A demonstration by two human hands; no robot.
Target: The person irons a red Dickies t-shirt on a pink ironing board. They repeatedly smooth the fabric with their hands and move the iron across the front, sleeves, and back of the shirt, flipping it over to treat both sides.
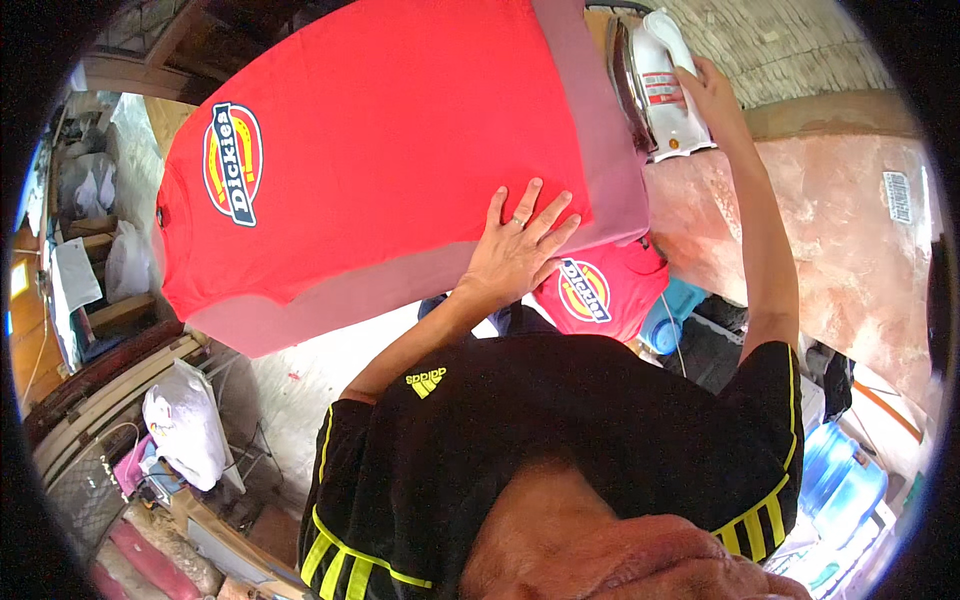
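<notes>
Red T-shirt (400, 140) lies flat and smooth on the ironing board (330, 305), chest side up, collar end toward the left of view. The cloth looks like soft cotton knit with no visible creases. An oval printed badge (232, 163), yellow and red with a dark blue band, sits on the chest near the collar. The board cover is dull pink padded fabric, showing as a strip along the near edge and the right end.

Left hand (515, 250) rests palm down on the shirt hem by the near edge, fingers spread flat, gripping nothing, a ring on one finger. Right hand (712, 95) is closed round the handle of a white plastic iron (655, 85), which stands on its heel at the board's right end, shiny metal soleplate facing the shirt.

Below the board, a second red shirt (600, 290) with the same oval badge lies bunched. Beside it is a blue plastic tub (665, 325). The wall at right is rough pinkish plaster with a small white barcode sticker (897, 196). A white plastic bag (185, 420) hangs at lower left.
</notes>
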